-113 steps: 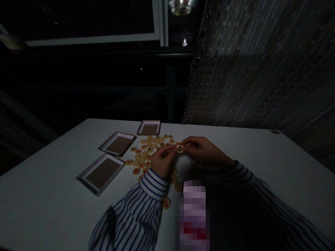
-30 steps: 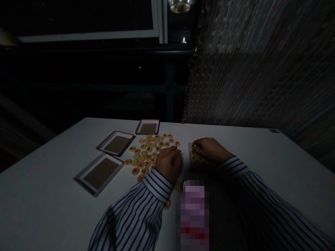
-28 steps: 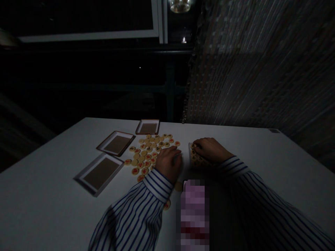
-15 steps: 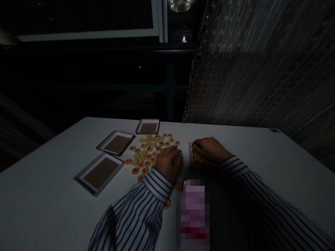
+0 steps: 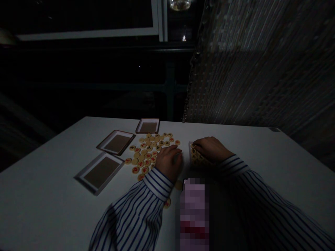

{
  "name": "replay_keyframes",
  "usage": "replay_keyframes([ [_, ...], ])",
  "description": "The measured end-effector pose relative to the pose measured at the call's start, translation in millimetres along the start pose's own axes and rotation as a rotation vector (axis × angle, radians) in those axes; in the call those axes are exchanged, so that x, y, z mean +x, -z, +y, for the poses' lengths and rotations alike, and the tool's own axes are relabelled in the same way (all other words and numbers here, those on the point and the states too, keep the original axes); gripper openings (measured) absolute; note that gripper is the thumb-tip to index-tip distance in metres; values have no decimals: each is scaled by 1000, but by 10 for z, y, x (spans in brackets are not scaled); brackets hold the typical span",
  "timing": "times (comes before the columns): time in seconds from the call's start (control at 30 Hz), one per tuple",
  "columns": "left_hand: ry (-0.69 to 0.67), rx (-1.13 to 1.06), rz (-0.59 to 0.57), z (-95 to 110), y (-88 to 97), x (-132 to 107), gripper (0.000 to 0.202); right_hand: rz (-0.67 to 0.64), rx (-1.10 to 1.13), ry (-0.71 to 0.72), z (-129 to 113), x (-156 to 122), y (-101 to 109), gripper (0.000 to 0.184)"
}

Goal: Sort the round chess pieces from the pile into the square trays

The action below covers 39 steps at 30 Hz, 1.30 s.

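Note:
Round wooden xiangqi pieces (image 5: 140, 163) with red or black characters, some blank side up, lie in a loose spread on the white table. My left hand (image 5: 169, 162) hovers at the right side of this spread, fingers curved and thumb apart, with nothing visible between them. Further right, a shallow box (image 5: 190, 152) contains rows of black-marked pieces. My right hand (image 5: 212, 149) reaches over it from the right, fingertips closed at a piece (image 5: 193, 146) in its far left corner. The hand and its shadow hide much of the box.
Three shallow trays lie at the left: a white-edged tray (image 5: 98, 190), a brown-edged one (image 5: 116, 153) and a smaller one (image 5: 147, 132) behind. A blurred-out pink object (image 5: 193, 212) lies in front of me. Stray pieces (image 5: 167, 203) are near my left sleeve. A bead curtain (image 5: 248, 69) hangs behind.

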<state>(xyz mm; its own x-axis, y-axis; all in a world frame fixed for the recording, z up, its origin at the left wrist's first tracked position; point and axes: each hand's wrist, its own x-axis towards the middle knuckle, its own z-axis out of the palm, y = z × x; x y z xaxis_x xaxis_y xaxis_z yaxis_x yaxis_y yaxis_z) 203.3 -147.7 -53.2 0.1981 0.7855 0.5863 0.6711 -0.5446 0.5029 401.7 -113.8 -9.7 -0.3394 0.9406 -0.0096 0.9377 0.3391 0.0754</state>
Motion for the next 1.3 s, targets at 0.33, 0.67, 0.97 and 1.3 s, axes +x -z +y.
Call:
replay_keyframes([
  [0.33, -16, -4, 26, 2, -7, -3, 16, 2, -8, 12, -4, -10, 18, 33],
  [0.67, -8, 1, -4, 4, 2, -2, 16, 7, -10, 43, 19, -5, 1, 34],
  [0.97, 6, 1, 4, 17, 12, -2, 16, -8, -16, 47, 5, -6, 20, 33],
  [1.3, -13, 7, 3, 11, 7, 1, 16, -4, -11, 39, 12, 0, 0, 33],
])
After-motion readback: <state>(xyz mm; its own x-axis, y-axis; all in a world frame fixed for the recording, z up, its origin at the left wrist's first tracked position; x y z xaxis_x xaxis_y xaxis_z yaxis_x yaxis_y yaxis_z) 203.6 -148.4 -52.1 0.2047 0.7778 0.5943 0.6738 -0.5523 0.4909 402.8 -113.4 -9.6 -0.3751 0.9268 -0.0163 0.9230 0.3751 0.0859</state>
